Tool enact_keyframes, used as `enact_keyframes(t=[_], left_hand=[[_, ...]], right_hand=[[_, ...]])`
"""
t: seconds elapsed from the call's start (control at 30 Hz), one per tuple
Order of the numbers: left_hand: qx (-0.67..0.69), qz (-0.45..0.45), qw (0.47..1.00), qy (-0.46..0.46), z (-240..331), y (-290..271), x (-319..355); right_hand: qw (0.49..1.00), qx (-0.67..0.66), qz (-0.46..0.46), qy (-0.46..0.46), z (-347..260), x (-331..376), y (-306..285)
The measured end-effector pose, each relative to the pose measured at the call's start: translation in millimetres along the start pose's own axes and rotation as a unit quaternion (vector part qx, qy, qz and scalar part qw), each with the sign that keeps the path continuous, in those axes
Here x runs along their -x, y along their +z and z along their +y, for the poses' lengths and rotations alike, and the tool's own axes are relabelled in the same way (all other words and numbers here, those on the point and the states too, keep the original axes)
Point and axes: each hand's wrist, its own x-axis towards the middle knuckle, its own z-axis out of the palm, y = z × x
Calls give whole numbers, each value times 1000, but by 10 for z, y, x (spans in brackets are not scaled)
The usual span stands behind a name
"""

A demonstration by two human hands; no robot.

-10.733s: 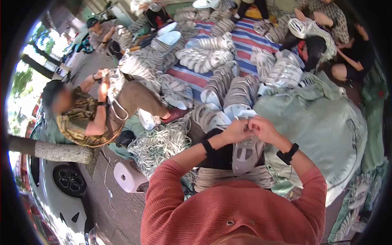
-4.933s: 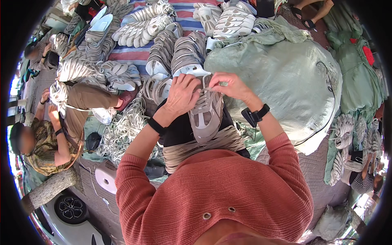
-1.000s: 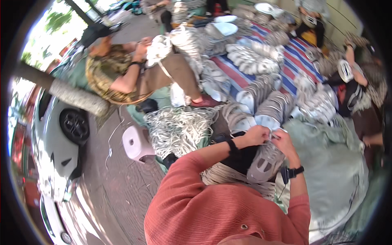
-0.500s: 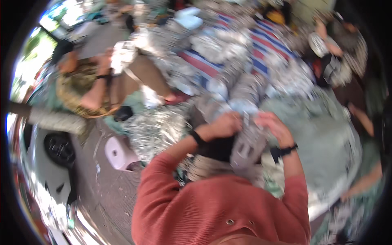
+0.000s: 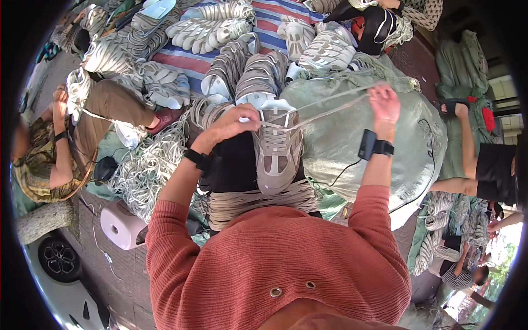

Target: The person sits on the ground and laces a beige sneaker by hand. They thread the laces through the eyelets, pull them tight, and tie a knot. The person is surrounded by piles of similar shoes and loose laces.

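A grey-and-beige sneaker [image 5: 279, 157] rests upright on my lap, toe toward me. Its light shoelace [image 5: 330, 113] is threaded in crossing rows up the front. My right hand [image 5: 383, 104] is raised to the right, fingers closed on the lace, which stretches in two strands from the shoe's top. My left hand [image 5: 237, 121] pinches at the upper left edge of the shoe, where the lace reaches its fingers; the fingertips are partly hidden. A bundle of beige laces [image 5: 258, 208] lies across my thighs.
Rows of nested shoe uppers [image 5: 261, 74] stand ahead on a striped sheet [image 5: 190, 63]. A large pale green sack [image 5: 374, 148] fills the right side. Loose laces [image 5: 148, 170] heap at the left, near a pink stool [image 5: 124, 224]. Other people sit at left, far right and ahead.
My right hand has moved up and right from beside the shoe, drawing the lace out. My left hand has gone up and left. The view has turned and sharpened.
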Motion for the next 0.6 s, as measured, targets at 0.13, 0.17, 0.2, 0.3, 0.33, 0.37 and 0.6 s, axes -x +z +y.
enact_keyframes(t=[0.13, 0.17, 0.2, 0.3, 0.33, 0.37, 0.6], left_hand=[[-86, 26, 996, 27, -145, 215, -93], [-58, 30, 998, -4, -131, 240, -103], [-69, 33, 997, -7, -119, 245, -97], [-112, 62, 992, -4, -38, 232, -107], [-132, 81, 988, 2, 18, 237, -140], [-152, 100, 983, 9, 56, 254, -169], [-369, 118, 920, 52, -18, 548, -445]], right_hand=[[995, -44, 68, -51, -385, 132, -431], [994, 33, 99, -41, -312, 159, -471], [985, 109, 130, -30, -155, 186, -475], [933, 320, 155, 61, 351, 322, -422], [907, 391, 134, 83, 531, 373, -406], [875, 460, 111, 105, 726, 428, -368], [786, 606, -111, 54, 1694, 755, 48]])
